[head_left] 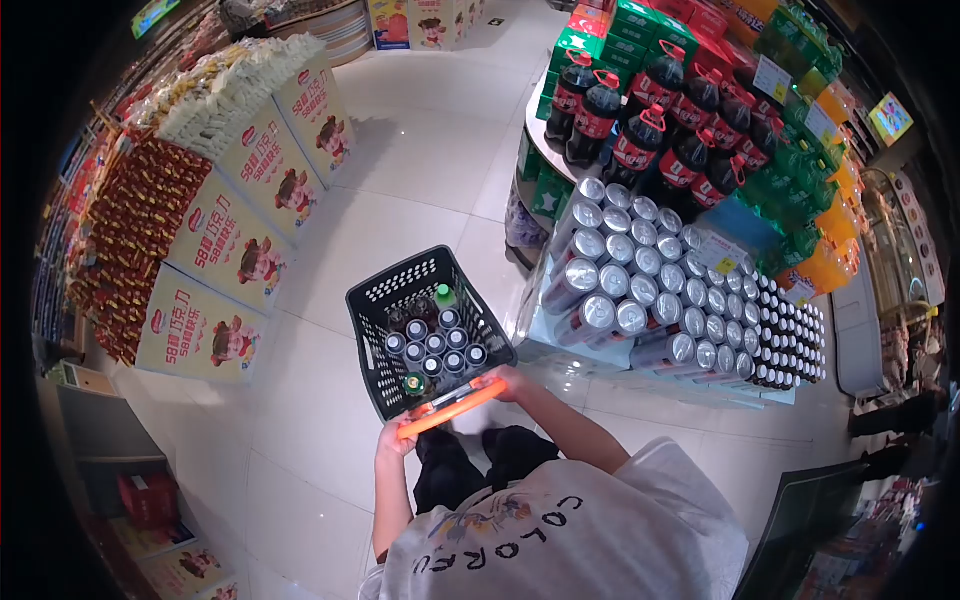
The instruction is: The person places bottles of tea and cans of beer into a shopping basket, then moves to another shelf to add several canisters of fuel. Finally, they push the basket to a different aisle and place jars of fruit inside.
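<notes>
My left hand is wrapped around the left end of an orange handle. At the other end of that handle, the fingers of my right hand are closed on it too. The handle belongs to a black shopping basket with perforated walls, standing just in front of my legs. Inside stand several bottles with pale round caps, grouped close together. A green-capped bottle leans near the far right wall, and a bottle with a green and gold top sits at the near left.
To the right, silver-topped cans are stacked beside large red-labelled cola bottles on a round-edged stand. Boxed displays of wrapped sweets line the left. Pale tiled floor runs ahead between them. A dark-edged panel stands at the lower right.
</notes>
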`<state>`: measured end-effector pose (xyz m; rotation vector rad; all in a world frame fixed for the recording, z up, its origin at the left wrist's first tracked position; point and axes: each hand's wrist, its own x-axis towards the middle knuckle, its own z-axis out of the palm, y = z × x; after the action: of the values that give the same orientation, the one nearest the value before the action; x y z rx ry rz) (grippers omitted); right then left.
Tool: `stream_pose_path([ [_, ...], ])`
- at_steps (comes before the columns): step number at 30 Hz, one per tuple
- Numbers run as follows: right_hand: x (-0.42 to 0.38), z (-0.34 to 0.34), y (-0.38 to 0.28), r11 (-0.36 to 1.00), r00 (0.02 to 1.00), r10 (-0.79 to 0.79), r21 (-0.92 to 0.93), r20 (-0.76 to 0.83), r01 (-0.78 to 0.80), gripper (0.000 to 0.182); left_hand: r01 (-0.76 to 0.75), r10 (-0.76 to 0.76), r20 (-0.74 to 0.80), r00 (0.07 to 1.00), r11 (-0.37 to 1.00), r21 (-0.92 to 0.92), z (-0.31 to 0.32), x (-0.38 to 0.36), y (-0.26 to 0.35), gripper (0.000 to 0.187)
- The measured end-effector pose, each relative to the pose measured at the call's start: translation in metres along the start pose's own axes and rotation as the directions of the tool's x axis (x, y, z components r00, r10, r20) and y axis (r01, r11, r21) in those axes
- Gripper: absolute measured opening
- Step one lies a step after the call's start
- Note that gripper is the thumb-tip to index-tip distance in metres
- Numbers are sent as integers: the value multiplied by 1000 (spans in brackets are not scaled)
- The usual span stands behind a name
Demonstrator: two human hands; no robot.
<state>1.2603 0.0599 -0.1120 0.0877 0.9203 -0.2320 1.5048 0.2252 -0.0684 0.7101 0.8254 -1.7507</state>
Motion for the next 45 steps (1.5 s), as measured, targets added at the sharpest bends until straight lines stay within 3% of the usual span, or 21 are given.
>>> stream_pose_path([
  [1,-14,28,1,983,986,-145,-122,-82,135,32,61,-61,9,998,998,11,5,8,20,29],
  [3,55,-12,-24,995,998,-56,-79,38,59,33,35,-32,-35,999,995,92,31,15,45,33],
  [5,24,50,-31,992,988,-124,-9,-90,124,37,-32,54,-110,992,981,190,68,9,60,35],
  [6,29,57,-42,993,998,-53,103,-44,58,38,113,-116,38,993,990,81,48,34,93,36],
  [7,35,68,-46,980,983,-136,130,-126,152,35,131,-130,-17,991,988,83,72,29,102,38],
  [9,44,92,-56,969,970,-202,119,-136,219,32,130,-116,-80,990,970,205,95,43,129,38],
  [12,54,116,-75,942,943,-291,121,-163,312,30,147,-135,-59,989,941,305,128,50,160,38],
  [15,89,120,-106,939,966,-227,236,-120,250,25,224,-212,-78,974,953,205,153,79,200,38],
  [16,86,137,-110,930,939,-262,203,-221,307,31,266,-262,-50,964,938,223,167,82,213,38],
  [19,96,164,-137,936,938,-275,163,-212,311,34,125,-46,-215,976,921,370,225,76,219,37],
  [20,107,160,-144,935,957,-242,225,-161,274,34,329,-327,-40,944,927,179,216,92,248,37],
  [22,154,128,-170,922,980,-193,334,-45,197,33,287,-278,-71,958,927,243,230,108,270,38],
  [30,220,154,-241,944,984,-155,283,-83,172,30,136,-54,-233,971,925,354,329,157,324,30],
  [33,234,169,-284,947,986,-149,277,-70,163,30,186,-121,-199,972,918,351,362,176,346,29],
  [34,172,242,-293,932,954,-191,262,-230,250,31,175,-107,-199,974,915,362,373,184,352,29],
  [35,181,239,-307,925,981,-125,340,-152,171,34,185,-125,-190,974,922,341,384,190,358,29],
  [38,192,251,-345,906,983,-123,389,-138,168,37,193,-149,-166,975,936,294,422,212,373,29],
  [41,215,246,-384,908,961,-188,337,-205,250,32,200,-171,-113,979,915,351,463,226,382,28],
  [43,210,264,-410,907,947,-214,310,-241,284,31,177,-125,-162,979,914,366,478,255,397,28],
  [45,212,267,-440,890,955,-229,357,-188,283,32,181,-123,-164,979,897,403,501,275,410,28],
])
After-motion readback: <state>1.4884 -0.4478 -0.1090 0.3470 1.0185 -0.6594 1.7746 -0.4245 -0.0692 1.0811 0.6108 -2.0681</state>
